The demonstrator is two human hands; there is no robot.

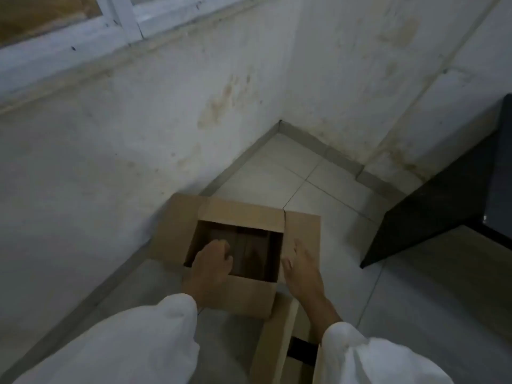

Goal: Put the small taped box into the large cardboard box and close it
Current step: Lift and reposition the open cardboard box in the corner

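The pale tiled floor point(277, 173) runs into a corner of stained walls. An open large cardboard box point(243, 297) stands on it (flaps spread outward), close to the left wall, and a dark cabinet point(432, 217) stands at right.

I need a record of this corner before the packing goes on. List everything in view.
large cardboard box: one, brown, on the floor by the wall, flaps open
small taped box: one, brown with a black strip, just in front of the large box
floor: one, pale tiles
wall: two faces, stained white, meeting in a corner
window frame: one, white, top left
dark furniture: one, black, right
sleeves: two, white
left hand: over the large box's near rim
right hand: open, by the right flap
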